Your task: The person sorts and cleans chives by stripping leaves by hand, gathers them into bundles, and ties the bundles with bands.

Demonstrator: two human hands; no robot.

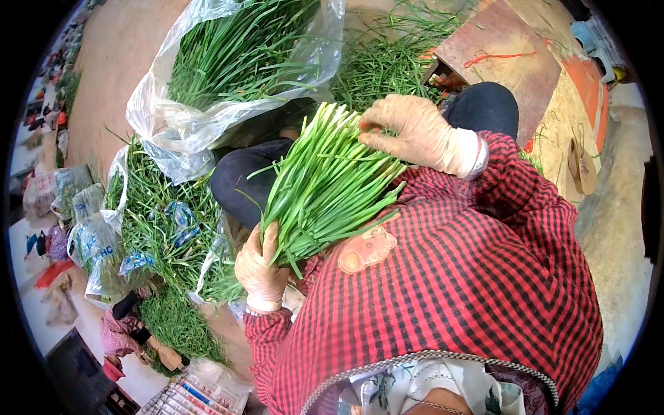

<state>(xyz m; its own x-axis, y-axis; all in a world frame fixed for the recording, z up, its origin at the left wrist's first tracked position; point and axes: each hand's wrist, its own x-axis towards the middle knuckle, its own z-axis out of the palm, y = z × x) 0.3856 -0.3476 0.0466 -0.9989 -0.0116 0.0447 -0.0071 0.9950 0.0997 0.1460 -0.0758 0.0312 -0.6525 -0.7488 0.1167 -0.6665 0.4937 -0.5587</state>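
Observation:
A loose bunch of garlic chives [332, 190] lies slanted across my lap, pale cut ends up and green leaves toward me. My left hand [261, 270], in a thin whitish glove, is closed around the leafy lower end. At the upper right of the bunch is my right hand [422, 131], gloved as well. Its thumb and fingers are bent together in a pinch against the stem ends. Whether a single stem is caught between the fingertips I cannot make out. Beneath the bunch is my red-and-black checked apron [443, 283].
A clear plastic bag [180, 128] full of long chives stands ahead. Loose green trimmings [380, 72] lie beyond my knees, and a bag of leaves [159, 228] sits at left. A wooden board [512, 62] with red string is at upper right. Another person [119, 335] bends at lower left.

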